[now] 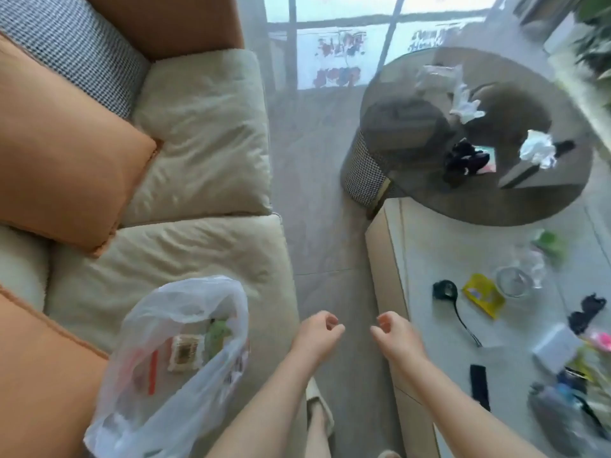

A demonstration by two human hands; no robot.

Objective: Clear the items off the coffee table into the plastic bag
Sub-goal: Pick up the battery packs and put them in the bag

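Note:
A clear plastic bag (172,358) lies open on the sofa seat at lower left, with a green item, a beige square packet and a red strip inside. My left hand (317,335) and my right hand (396,335) hover side by side over the floor gap between sofa and table, fingers loosely curled, holding nothing. The pale coffee table (429,259) on the right carries a black spoon-like tool (446,292), a yellow packet (483,295), a clear glass (513,280), a green wrapper (549,241), a white box (555,352), a black remote (479,385) and more clutter at the right edge.
A round dark glass table (413,104) stands beyond, holding crumpled white tissues (537,152) and a black bundle (463,160). The cream sofa (198,133) with orange cushions (66,153) fills the left. Grey floor runs between sofa and tables.

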